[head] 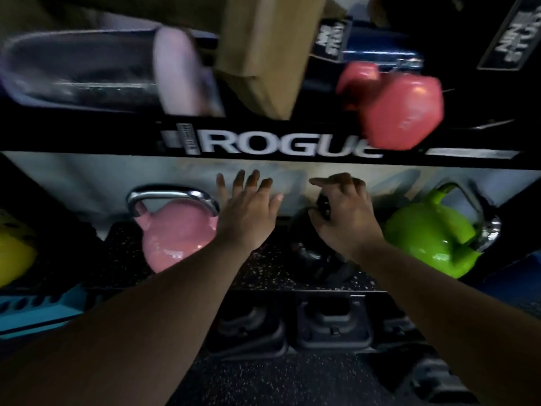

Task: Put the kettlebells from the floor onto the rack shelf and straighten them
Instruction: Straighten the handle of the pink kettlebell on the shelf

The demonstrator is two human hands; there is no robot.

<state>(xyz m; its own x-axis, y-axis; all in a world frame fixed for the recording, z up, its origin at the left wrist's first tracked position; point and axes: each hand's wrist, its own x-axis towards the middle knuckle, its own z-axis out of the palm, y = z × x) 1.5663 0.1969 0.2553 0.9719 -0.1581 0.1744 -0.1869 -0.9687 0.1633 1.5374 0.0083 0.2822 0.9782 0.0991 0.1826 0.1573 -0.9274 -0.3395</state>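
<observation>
Item — black kettlebell on rack shelf, between pink kettlebell and green kettlebell. Our right hand grips its handle; left hand splayed, empty. We turn it squarely — handle matching neighbours.

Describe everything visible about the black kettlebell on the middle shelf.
The black kettlebell looks like dark, slightly glossy cast metal, with a rounded body and a thick black handle on top. It sits on the speckled rubber shelf mat, between the pink kettlebell and the green kettlebell. The right hand rests over its handle, fingers loosely curled, hiding much of it. The left hand is open beside it, not touching. Blur hides any markings.
</observation>
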